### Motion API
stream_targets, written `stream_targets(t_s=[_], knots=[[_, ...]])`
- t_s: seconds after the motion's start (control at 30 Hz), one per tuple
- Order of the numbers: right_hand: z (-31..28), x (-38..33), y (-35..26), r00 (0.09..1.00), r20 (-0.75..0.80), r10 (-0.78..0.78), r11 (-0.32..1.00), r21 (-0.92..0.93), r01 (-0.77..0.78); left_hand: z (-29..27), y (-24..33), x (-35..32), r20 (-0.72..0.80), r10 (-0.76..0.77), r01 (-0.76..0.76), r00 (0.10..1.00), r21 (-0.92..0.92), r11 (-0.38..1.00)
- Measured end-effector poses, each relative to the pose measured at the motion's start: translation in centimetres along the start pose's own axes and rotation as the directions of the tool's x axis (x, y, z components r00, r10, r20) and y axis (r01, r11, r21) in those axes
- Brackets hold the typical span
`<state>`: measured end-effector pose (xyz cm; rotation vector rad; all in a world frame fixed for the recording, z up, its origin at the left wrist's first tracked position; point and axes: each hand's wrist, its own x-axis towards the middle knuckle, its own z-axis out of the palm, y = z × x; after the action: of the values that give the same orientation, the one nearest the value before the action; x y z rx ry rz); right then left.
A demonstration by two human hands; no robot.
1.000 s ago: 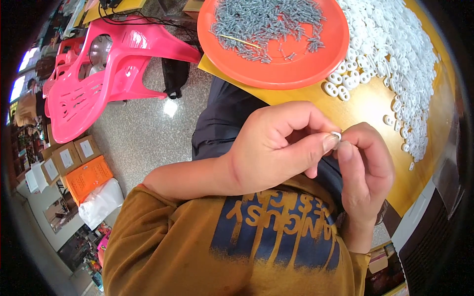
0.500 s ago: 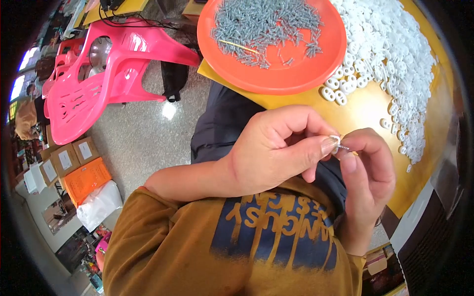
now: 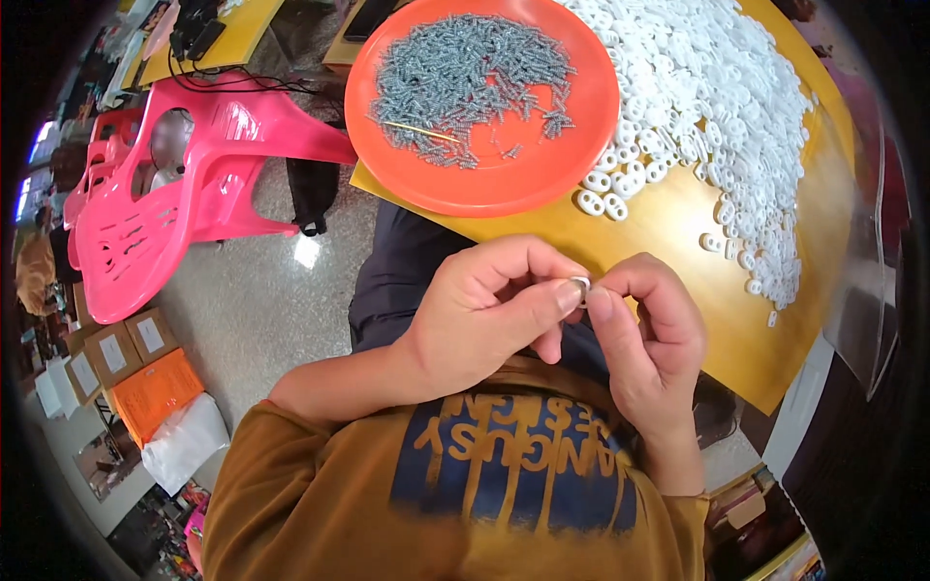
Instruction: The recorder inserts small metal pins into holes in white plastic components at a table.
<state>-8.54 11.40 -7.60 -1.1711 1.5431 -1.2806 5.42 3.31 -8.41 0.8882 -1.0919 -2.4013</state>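
Above my lap, my left hand [image 3: 489, 315] is closed in a pinch. Its thumb and forefinger grip a small white plastic piece [image 3: 584, 282], mostly covered by the fingertips. My right hand [image 3: 659, 344] is closed too, its thumb and forefinger meeting the piece from the right. Whatever lies between the right fingertips is hidden; no spring shows there now. Beyond my hands, an orange-red round plate [image 3: 484, 198] carries a heap of small grey metal springs [image 3: 465, 73] and a thin yellow stick [image 3: 421, 131]. Many white two-holed plastic pieces [image 3: 712, 97] are heaped right of the plate.
The yellow tabletop [image 3: 668, 232] bears the plate and the white heap, its near edge just beyond my hands. At the left stands a pink plastic chair [image 3: 218, 136]. Cardboard boxes [image 3: 131, 349], an orange package [image 3: 157, 387] and a white bag [image 3: 184, 441] sit lower left.
Both hands have shifted left in the picture, and the whole view has moved. The metal spring that showed between my fingertips is no longer visible; the right fingertips are closer to the white piece.
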Motion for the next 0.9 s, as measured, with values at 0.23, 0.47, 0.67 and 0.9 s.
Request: stream_targets(t_s=[0.23, 0.47, 0.67, 0.9], knots=[[-2.1, -0.6, 0.7, 0.967, -0.24, -0.09, 0.969, -0.243, 0.03, 0.1, 0.0, 0.4, -0.032, 0.019, -0.02, 0.999, -0.018, 1.0], [-7.3, -0.5, 3.2, 0.867, -0.369, -0.334, 0.672, -0.738, -0.055, 0.3, -0.3, 0.7, -0.002, -0.047, 0.047, 0.999, -0.053, 0.998], [-8.3, 0.0, 3.9, 0.912, -0.198, -0.359, 0.417, -0.908, -0.033, 0.8, -0.4, 0.8, 0.017, -0.05, 0.05, 0.999, -0.005, 0.999], [-8.1, 0.0, 4.2, 0.899, -0.227, -0.374, 0.503, -0.864, -0.009, 1.1, -0.7, 0.8, 0.005, -0.048, 0.048, 0.999, 0.008, 0.999]])
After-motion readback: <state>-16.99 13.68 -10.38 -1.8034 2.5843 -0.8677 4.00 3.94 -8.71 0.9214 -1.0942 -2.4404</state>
